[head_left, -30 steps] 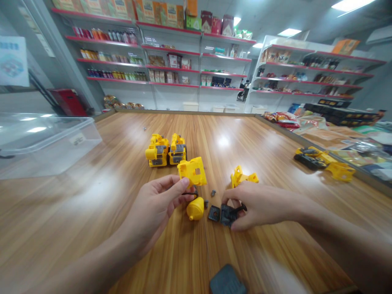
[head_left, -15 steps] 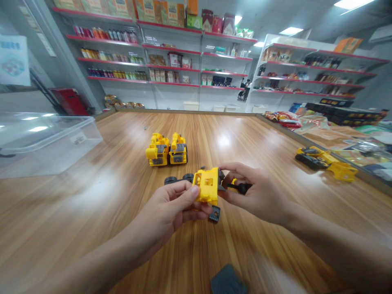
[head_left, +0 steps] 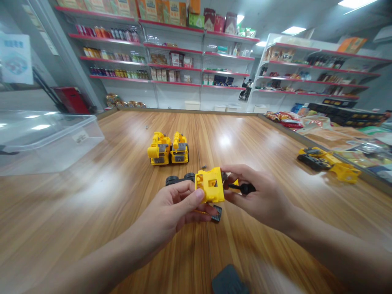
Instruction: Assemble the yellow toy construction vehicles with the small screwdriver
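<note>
My left hand (head_left: 180,208) pinches a hollow yellow toy truck cab (head_left: 210,185) with a square opening, thumb on its near face. Close against the cab's right side, my right hand (head_left: 257,194) has its fingers curled round a small dark grey part (head_left: 225,178), mostly hidden. A black piece with a thin shaft and thick end (head_left: 245,188) shows at the right palm; whether it is gripped is unclear. Behind my left hand lies a black wheeled chassis (head_left: 180,178). A dark ridged plate (head_left: 217,213) shows just below the left fingertips.
Two yellow toy trucks (head_left: 159,149) stand side by side beyond my hands. Another yellow toy vehicle (head_left: 327,161) lies at the right. A clear plastic bin (head_left: 76,151) sits at the left, a dark grey flat piece (head_left: 230,281) at the near edge. Packaged goods (head_left: 324,130) border the right side.
The yellow cab has turned slightly in my left hand. A grey wedge seen earlier between it and my right fingers no longer shows. The view has shifted a little.
</note>
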`<act>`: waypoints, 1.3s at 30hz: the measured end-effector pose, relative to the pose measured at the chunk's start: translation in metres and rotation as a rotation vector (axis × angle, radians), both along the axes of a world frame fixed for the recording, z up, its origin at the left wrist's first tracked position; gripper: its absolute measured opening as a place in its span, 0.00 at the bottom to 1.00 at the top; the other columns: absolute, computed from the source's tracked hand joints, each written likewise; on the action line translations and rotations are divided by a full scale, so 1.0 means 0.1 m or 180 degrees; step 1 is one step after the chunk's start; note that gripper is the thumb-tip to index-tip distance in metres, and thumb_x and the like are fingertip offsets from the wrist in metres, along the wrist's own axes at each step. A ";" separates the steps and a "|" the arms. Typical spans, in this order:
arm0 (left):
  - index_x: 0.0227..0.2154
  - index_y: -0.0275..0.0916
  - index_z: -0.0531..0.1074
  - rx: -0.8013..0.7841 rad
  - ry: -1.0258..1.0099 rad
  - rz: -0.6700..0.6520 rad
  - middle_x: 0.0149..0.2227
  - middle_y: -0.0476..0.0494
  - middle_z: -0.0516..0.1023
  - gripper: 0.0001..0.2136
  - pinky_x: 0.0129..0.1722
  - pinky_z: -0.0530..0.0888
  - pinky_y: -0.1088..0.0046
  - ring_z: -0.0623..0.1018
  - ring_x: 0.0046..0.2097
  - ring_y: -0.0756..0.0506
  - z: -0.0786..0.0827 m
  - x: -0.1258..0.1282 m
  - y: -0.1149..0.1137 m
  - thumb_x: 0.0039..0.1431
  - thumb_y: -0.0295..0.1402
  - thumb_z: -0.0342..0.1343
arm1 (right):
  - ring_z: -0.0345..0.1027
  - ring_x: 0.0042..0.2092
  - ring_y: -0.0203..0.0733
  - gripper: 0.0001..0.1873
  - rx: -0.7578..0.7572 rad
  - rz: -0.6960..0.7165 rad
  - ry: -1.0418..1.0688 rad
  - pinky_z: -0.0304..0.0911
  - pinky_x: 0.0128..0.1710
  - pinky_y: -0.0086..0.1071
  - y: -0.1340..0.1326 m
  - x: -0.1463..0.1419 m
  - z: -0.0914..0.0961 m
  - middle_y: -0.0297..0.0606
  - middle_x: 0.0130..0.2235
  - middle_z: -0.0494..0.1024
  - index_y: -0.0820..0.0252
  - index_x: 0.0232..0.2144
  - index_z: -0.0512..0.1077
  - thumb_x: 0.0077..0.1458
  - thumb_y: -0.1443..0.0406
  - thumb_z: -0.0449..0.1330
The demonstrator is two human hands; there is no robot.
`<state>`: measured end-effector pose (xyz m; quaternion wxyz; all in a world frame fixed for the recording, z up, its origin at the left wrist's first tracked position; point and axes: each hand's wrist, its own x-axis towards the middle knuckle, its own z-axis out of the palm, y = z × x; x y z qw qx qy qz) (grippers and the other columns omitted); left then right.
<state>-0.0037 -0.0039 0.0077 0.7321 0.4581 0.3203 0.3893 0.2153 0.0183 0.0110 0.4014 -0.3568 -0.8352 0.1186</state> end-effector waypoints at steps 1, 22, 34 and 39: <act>0.40 0.33 0.72 -0.0056 -0.0052 -0.0002 0.38 0.35 0.80 0.12 0.40 0.75 0.67 0.80 0.38 0.43 0.00 0.00 0.00 0.61 0.38 0.58 | 0.75 0.38 0.38 0.21 0.0105 0.0061 -0.0008 0.71 0.37 0.30 0.00 0.00 0.00 0.36 0.41 0.80 0.54 0.51 0.68 0.55 0.66 0.64; 0.50 0.40 0.67 0.0423 -0.0077 0.0049 0.36 0.39 0.80 0.17 0.37 0.75 0.67 0.80 0.35 0.43 -0.01 -0.02 -0.03 0.59 0.34 0.59 | 0.73 0.31 0.38 0.20 -0.0401 -0.0265 0.0252 0.71 0.31 0.30 -0.09 -0.07 0.02 0.36 0.34 0.78 0.58 0.47 0.71 0.50 0.63 0.67; 0.53 0.46 0.66 0.1245 0.0316 0.0474 0.49 0.42 0.75 0.20 0.49 0.74 0.65 0.77 0.50 0.41 0.02 0.00 -0.06 0.58 0.25 0.59 | 0.75 0.38 0.42 0.15 -0.1566 0.0092 0.0741 0.72 0.37 0.33 -0.11 -0.10 0.06 0.35 0.35 0.76 0.56 0.47 0.71 0.58 0.60 0.62; 0.50 0.45 0.67 0.1173 0.0379 0.0696 0.50 0.43 0.76 0.21 0.47 0.76 0.67 0.77 0.49 0.42 -0.02 0.00 -0.03 0.55 0.23 0.61 | 0.75 0.36 0.40 0.19 -0.1437 0.0081 0.0649 0.72 0.34 0.32 -0.11 -0.12 -0.02 0.35 0.37 0.77 0.54 0.49 0.70 0.54 0.62 0.65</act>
